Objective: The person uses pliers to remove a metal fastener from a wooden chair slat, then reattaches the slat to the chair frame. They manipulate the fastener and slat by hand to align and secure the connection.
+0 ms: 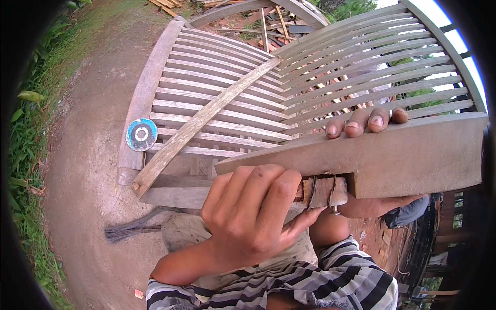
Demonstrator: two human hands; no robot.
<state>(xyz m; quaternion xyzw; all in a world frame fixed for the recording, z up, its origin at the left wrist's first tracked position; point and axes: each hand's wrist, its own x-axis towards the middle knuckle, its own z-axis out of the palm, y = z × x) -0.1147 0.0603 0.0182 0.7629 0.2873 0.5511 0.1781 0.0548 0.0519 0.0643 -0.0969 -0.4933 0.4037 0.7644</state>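
A broad wooden board (413,150) with a notch in its lower edge lies across the front of me. My right hand (367,123) grips it from behind, several fingertips curled over its top edge; the palm is mostly hidden. At the notch sits a small wooden block (329,192), bound with twisted dark wire, with a metal bolt (335,210) sticking out below. My left hand (253,209) is closed around the near end of this block, its knuckles against the board. What lies inside the fingers is hidden.
Behind stands a slatted wooden bench (217,88). A loose weathered slat (206,125) lies diagonally across it, and a blue abrasive disc (141,135) rests on its left rail. A dark bristle broom (137,226) lies on the ground. Scrap wood (243,23) is piled at the back.
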